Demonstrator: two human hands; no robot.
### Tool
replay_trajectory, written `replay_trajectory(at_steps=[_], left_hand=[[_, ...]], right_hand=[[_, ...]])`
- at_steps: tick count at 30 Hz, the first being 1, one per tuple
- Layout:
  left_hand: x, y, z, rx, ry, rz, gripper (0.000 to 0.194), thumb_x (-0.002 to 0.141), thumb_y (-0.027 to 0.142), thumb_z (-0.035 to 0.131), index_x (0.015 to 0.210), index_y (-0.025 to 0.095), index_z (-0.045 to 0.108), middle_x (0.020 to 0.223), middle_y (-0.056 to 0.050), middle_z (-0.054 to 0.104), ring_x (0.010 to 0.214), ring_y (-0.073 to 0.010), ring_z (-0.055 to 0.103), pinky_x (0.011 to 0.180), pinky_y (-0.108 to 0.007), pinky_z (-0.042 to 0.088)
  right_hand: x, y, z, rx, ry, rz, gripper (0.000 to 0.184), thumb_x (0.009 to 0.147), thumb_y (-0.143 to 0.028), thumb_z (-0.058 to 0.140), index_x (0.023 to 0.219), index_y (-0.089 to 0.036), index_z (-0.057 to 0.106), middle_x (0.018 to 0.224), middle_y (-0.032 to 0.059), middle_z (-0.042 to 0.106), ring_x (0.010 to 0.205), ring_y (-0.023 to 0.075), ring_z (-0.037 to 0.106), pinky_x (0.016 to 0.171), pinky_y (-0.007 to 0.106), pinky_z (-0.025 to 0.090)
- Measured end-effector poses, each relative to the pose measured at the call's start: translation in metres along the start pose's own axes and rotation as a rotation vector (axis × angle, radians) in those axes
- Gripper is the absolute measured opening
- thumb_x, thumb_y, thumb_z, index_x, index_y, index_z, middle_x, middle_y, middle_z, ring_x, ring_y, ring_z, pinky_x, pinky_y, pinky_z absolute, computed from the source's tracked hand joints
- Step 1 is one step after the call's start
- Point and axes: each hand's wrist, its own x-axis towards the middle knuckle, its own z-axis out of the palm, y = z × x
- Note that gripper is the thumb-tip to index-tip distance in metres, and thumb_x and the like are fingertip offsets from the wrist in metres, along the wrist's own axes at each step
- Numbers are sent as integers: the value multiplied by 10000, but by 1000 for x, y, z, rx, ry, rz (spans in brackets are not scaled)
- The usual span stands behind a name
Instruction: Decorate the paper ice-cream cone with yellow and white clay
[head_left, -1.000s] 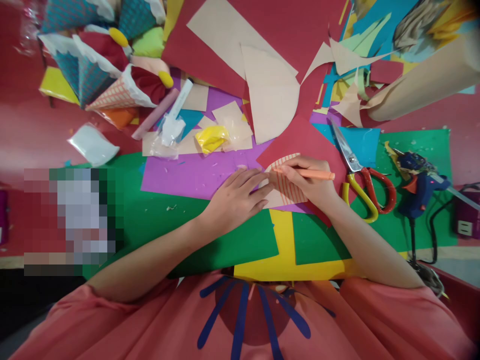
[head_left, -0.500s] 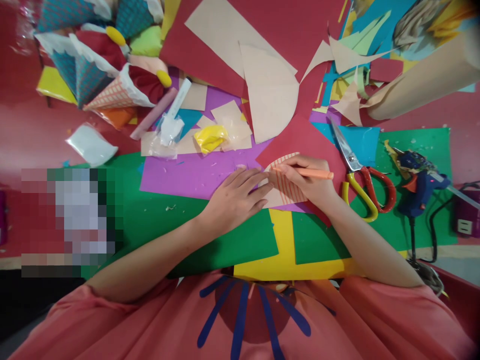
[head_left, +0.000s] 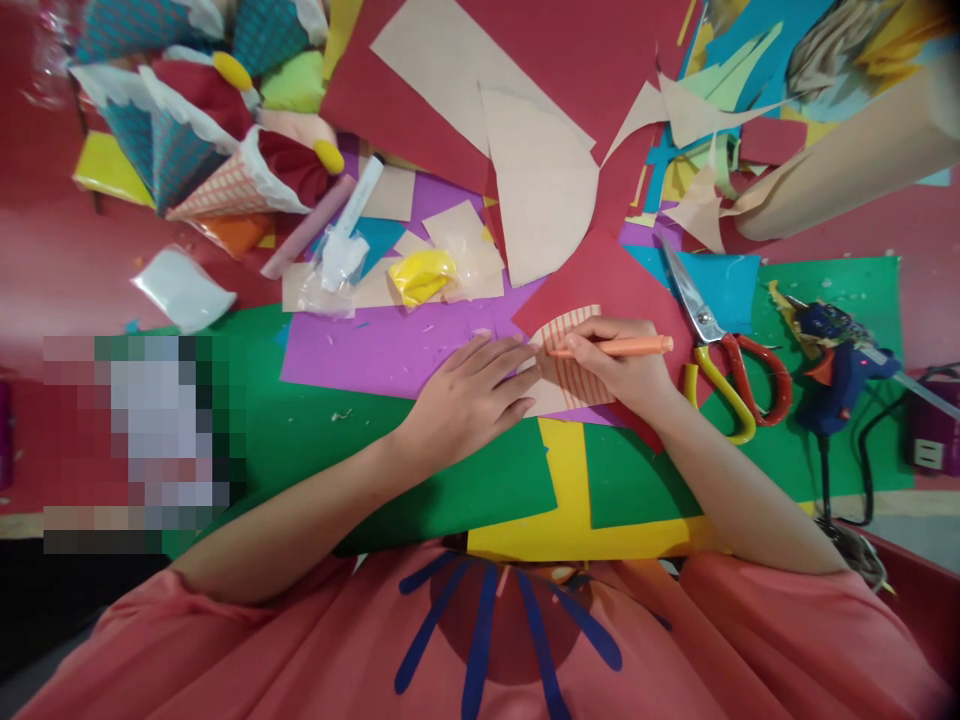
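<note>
My right hand (head_left: 626,365) is closed around an orange marker pen (head_left: 637,346), its tip on a beige paper piece (head_left: 577,365) covered in orange stripes. The left part of that piece is bare of stripes and partly hidden under my left hand (head_left: 480,390). My left hand lies flat, fingers stretched out, pressing on the paper's left end. Beneath are a purple sheet (head_left: 352,350) and a red sheet (head_left: 600,270). Just right of my right hand lie scissors (head_left: 705,325) with one yellow and one red handle.
A blue glue gun (head_left: 832,390) with a cord rests at the right on a green sheet (head_left: 862,290). Decorated paper cones (head_left: 232,180) stand at the upper left. A yellow clay packet (head_left: 421,277), a beige cut piece (head_left: 536,190) and a beige roll (head_left: 847,150) lie farther back.
The marker and my right hand have shifted slightly down and right over the paper, and more of the stripes' upper edge shows. My left hand stays nearly still.
</note>
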Motion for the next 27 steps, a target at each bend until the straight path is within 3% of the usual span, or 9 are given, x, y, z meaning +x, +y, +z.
replay_trajectory(at_steps=[3,7,17,23,27], left_hand=[[0,0,0,2,-7,-4,241,947,259,511,1105,147,652,1220,-109,685,1146,-252,645,996,-466,521],[0,0,0,14,-21,-8,253,962,276,482,1104,160,656,1215,-104,687,1155,-233,641,1014,-446,510],[-1,0,-1,-31,-55,-32,270,968,271,464,1123,169,660,1260,-106,667,1187,-234,621,1037,-460,493],[-2,-3,1,-36,-105,-62,353,982,273,429,1273,156,591,1353,-117,606,1297,-243,544,1077,-456,460],[-2,-4,2,-4,-101,-63,368,980,281,436,1304,164,565,1387,-109,579,1320,-243,525,1089,-450,450]], right_hand=[[0,0,-1,19,25,24,199,843,-233,598,658,-187,655,647,-6,688,616,113,618,581,237,478],[-1,-1,1,27,60,24,125,866,-278,606,819,-198,690,836,21,753,797,145,693,728,270,538],[0,0,2,-3,66,2,96,848,-275,631,840,-211,702,854,15,762,804,151,707,729,282,559],[-8,1,-2,49,285,-57,145,873,-331,610,864,-216,698,821,24,739,759,152,689,687,298,548],[-7,1,-1,12,169,-40,131,864,-301,599,827,-208,685,779,15,720,714,139,661,626,272,516]])
